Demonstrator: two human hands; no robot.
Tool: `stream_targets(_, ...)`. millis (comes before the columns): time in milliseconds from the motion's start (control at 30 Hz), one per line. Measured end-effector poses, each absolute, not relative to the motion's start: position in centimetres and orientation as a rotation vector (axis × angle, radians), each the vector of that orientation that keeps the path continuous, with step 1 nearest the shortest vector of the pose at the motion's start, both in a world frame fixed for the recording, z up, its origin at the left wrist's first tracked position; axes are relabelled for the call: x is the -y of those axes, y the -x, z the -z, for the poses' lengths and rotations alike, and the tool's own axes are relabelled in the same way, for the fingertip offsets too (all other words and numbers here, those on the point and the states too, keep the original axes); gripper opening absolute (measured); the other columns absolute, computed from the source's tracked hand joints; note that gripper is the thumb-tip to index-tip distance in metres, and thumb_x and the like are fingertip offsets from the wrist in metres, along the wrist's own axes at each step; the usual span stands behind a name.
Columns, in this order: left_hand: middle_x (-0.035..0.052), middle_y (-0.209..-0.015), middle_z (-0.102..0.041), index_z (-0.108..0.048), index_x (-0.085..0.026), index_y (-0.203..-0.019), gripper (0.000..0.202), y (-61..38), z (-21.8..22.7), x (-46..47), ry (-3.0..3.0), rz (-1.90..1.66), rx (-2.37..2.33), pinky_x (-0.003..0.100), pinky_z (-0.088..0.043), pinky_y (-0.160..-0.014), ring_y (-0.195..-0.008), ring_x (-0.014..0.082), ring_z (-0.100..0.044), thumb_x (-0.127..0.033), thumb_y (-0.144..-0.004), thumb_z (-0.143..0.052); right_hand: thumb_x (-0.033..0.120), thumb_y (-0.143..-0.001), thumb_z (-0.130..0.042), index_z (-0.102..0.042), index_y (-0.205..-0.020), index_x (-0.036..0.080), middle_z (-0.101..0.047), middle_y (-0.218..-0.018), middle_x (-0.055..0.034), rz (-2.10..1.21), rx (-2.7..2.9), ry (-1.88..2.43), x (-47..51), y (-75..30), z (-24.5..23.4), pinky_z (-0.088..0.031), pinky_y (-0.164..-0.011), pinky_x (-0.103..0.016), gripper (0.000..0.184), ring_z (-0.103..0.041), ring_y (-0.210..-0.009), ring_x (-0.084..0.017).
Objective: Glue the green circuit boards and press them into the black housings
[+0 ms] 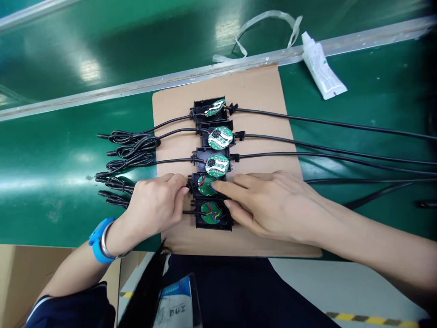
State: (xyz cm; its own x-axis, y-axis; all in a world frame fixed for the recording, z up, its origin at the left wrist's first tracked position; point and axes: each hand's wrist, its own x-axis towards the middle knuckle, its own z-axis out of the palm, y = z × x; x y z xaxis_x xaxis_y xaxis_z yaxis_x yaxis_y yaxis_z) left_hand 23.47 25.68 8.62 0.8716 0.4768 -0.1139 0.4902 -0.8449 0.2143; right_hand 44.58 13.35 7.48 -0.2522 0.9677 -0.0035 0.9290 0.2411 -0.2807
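Several open black plastic housings lie in a column on the cardboard, each with a round green circuit board. My left hand [157, 197] is closed, thumb and index finger pinching the black cable [188, 186] at the left end of one housing [195, 195]. In that housing, the tip of my right hand's [269, 200] stretched index finger touches the circuit board [205, 186]; my right thumb is apart, over the right side of the nearest housing [214, 226]. Red and blue wires show on the nearest circuit board [210, 213]. White strips cover parts of the farther boards [220, 138].
Under the housings is a cardboard sheet [256, 91] on the green table [68, 159]. Coiled black cables [133, 141] lie left; long black cables [341, 122] run right. A white tube [322, 68] and a translucent strip [269, 14] lie near the metal edge strip [119, 89].
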Motion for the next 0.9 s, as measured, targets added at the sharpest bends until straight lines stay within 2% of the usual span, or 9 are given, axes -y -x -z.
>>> stream_targets(167, 0.0014, -0.077, -0.068, -0.060, -0.018, -0.090, 0.014, -23.4, -8.7, -25.6, -2.721, 0.103, -0.761, 0.027, -0.035, -0.051, -0.058, 0.0155, -0.059, -0.023, -0.092, -0.047, 0.028, -0.086, -0.050, -0.067, -0.125, 0.021, -0.069, -0.075, -0.0024, -0.347, 2.335, 1.869, -13.2, -43.9, -7.0, -0.015, -0.051, -0.034, 0.043, -0.056, -0.053, -0.017)
stream_targets(267, 0.0003, -0.078, -0.068, -0.062, -0.019, -0.090, 0.011, -23.6, -8.9, -26.0, -2.602, 0.132, -0.753, 0.027, -0.036, -0.053, -0.057, 0.0139, -0.057, -0.023, -0.091, -0.051, 0.026, -0.086, -0.050, -0.067, -0.128, 0.018, -0.070, -0.073, -0.0028, -0.365, 2.332, 1.874, -13.3, -43.8, -6.8, -0.020, -0.050, -0.035, 0.046, -0.057, -0.052, -0.017)
stream_targets(433, -0.0003, -0.083, -0.070, -0.066, -0.019, -0.088, 0.009, -24.1, -9.1, -27.3, -2.460, 0.238, -0.683, 0.026, -0.039, -0.061, -0.069, 0.0152, -0.061, -0.018, -0.089, -0.057, 0.032, -0.092, -0.046, -0.065, -0.130, 0.018, -0.072, -0.078, -0.0014, -0.460, 2.294, 1.871, -13.1, -43.8, -6.6, -0.029, -0.050, -0.032, 0.045, -0.061, -0.055, -0.016)
stream_targets(533, -0.0036, -0.073, -0.068, -0.067, -0.020, -0.081, 0.010, -24.2, -8.9, -27.8, -2.334, 0.256, -0.663, 0.025, -0.039, -0.059, -0.064, 0.0127, -0.059, -0.018, -0.088, -0.060, 0.035, -0.093, -0.047, -0.066, -0.129, 0.017, -0.072, -0.079, -0.0014, -0.454, 2.280, 1.860, -12.7, -43.6, -6.4, -0.030, -0.050, -0.031, 0.044, -0.063, -0.055, -0.017)
stream_targets(600, -0.0042, -0.072, -0.068, -0.067, -0.020, -0.082, 0.009, -24.1, -8.7, -27.5, -2.257, 0.176, -0.668, 0.024, -0.040, -0.058, -0.062, 0.0115, -0.059, -0.019, -0.089, -0.061, 0.034, -0.093, -0.049, -0.066, -0.129, 0.017, -0.072, -0.079, -0.0015, -0.471, 2.267, 1.850, -12.4, -43.5, -6.2, -0.029, -0.050, -0.031, 0.043, -0.063, -0.055, -0.017)
stream_targets(767, 0.0028, -0.083, -0.070, -0.066, -0.017, -0.089, 0.013, -23.6, -7.9, -25.8, -2.445, -0.118, -0.616, 0.026, -0.046, -0.067, -0.075, 0.0154, -0.064, -0.021, -0.092, -0.054, 0.030, -0.089, -0.055, -0.070, -0.120, 0.016, -0.073, -0.077, -0.0012, -0.415, 2.152, 1.824, -12.2, -42.9, -5.9, -0.027, -0.051, -0.033, 0.038, -0.062, -0.054, -0.018)
stream_targets(900, 0.0015, -0.070, -0.061, -0.058, -0.017, -0.077, 0.028, -23.9, -8.4, -25.6, -2.465, 0.071, -0.638, 0.026, -0.039, -0.060, -0.064, 0.0142, -0.055, -0.024, -0.098, -0.041, 0.028, -0.086, -0.058, -0.074, -0.107, 0.019, -0.072, -0.072, 0.0000, -0.418, 2.099, 1.832, -12.4, -42.7, -5.8, -0.022, -0.051, -0.034, 0.028, -0.060, -0.052, -0.018)
